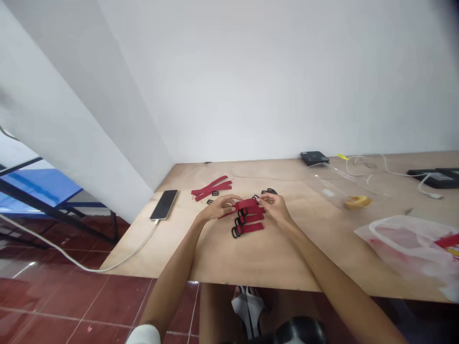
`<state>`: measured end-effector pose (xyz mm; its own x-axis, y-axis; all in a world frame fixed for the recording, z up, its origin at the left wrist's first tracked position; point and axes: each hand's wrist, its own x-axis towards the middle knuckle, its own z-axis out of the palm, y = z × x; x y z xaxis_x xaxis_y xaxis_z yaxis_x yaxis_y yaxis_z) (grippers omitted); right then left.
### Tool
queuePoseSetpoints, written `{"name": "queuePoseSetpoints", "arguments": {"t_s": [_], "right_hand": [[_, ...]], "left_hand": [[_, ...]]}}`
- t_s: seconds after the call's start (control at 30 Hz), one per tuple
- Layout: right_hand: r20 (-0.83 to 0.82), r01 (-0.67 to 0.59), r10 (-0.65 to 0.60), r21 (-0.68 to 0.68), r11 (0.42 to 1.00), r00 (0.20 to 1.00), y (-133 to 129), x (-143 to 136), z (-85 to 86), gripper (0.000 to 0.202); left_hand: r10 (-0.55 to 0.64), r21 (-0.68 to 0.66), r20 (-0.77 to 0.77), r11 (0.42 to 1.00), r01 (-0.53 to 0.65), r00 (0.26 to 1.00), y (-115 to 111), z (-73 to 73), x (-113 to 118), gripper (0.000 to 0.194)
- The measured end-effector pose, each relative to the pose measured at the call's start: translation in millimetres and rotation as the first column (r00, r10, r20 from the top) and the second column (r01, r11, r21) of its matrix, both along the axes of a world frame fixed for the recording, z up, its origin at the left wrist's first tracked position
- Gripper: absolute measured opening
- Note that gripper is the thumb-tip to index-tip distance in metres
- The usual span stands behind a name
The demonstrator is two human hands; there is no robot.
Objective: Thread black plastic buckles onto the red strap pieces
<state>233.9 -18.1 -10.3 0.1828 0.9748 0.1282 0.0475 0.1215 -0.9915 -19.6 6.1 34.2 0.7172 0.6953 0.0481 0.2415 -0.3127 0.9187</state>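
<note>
Forearms (174, 282) pass over the front edge of the counter (251, 263) and reach toward its middle. Nearest in the work area lie the buckled straps (253, 228), at least three red lengths set roughly parallel, with black buckles (239, 230) at their left ends. This row sits on the near side of the held strap (247, 204), between the left hand (219, 209) and the right hand (275, 209). Keep the forearms outside the row; a sideways brush would probably disturb its alignment.

Check the grip next. The left hand has thumb and fingers clamped on the left part of the held strap. The right hand pinches the right end, fingertips together beside a small black ring (254, 197); whether the ring is threaded on cannot be told. The held strap therefore bridges the gap between the hands. Hold it flat and free of twist, support it close to the ring, and apply even tension from both sides; slack fabric is likely to fold or bind in a narrow slot.

Beyond the left hand, loose buckles (215, 193) rest near the crossed red strips (208, 191). Just past the right hand's fingertips lies more black hardware (271, 191). Farther back, a black box (314, 158) sits near the wall (251, 86).
</note>
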Motion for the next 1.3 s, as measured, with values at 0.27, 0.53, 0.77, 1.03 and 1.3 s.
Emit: {"name": "queuePoseSetpoints", "arguments": {"t_s": [0.27, 0.53, 0.77, 1.03, 1.3], "right_hand": [[-0.128, -0.011, -0.008, -0.147, 0.989, 0.992, 4, 9, 3.5, 0.046], [-0.124, -0.059, 0.045, -0.108, 0.992, 0.991, 1, 1, 3.6, 0.047], [0.021, -0.252, 0.251, 0.081, 0.964, 0.968, -15, -20, 8.6, 0.032], [-0.040, -0.272, 0.277, 0.093, 0.958, 0.960, -20, -27, 5.2, 0.044], [-0.171, -0.172, 0.176, 0.037, 0.984, 0.969, -14, -15, 18.1, 0.053]], "left_hand": [[0.154, 0.062, 0.032, 0.986, -0.156, 0.987, 3, 0.6, -6, 0.042], [0.091, 0.058, 0.045, 0.994, -0.094, 0.995, 2, -9.8, 4, 0.040], [0.094, -0.005, 0.094, 0.996, -0.094, 0.991, -5, -15.2, 15, 0.049], [0.093, -0.026, 0.097, 0.996, -0.091, 0.991, 0, -20.3, 13, 0.052], [0.223, 0.037, 0.170, 0.972, -0.233, 0.960, 11, -21.7, 1, 0.051]]}}
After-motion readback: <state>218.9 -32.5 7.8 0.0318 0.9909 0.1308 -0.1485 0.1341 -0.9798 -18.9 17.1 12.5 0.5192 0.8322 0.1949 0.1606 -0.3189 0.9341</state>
